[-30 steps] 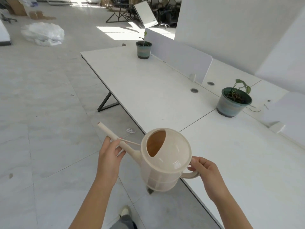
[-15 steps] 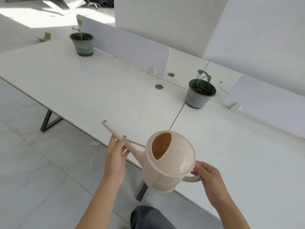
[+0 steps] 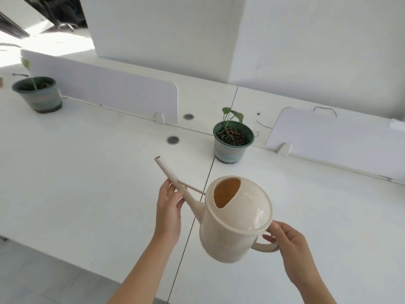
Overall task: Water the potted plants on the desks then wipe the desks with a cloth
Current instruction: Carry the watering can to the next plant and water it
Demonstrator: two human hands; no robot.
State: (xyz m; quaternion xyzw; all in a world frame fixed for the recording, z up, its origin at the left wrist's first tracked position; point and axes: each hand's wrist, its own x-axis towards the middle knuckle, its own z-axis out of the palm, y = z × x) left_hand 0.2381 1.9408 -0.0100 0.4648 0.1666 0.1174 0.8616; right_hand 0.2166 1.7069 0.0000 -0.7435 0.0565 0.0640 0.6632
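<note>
A person holds a cream watering can [image 3: 234,222] over the white desk [image 3: 87,172], right hand [image 3: 289,244] pinching its handle [image 3: 265,247] between thumb and fingertips, left hand [image 3: 168,213] closed lightly round the spout [image 3: 167,173]. The nearer potted plant [image 3: 233,141] stands ahead of the left fingers, beyond the spout tip; a second pot [image 3: 37,95] sits well off to their left. With so light a grip on the handle, the can could twist when tipped and splash the desk short of the soil.
</note>
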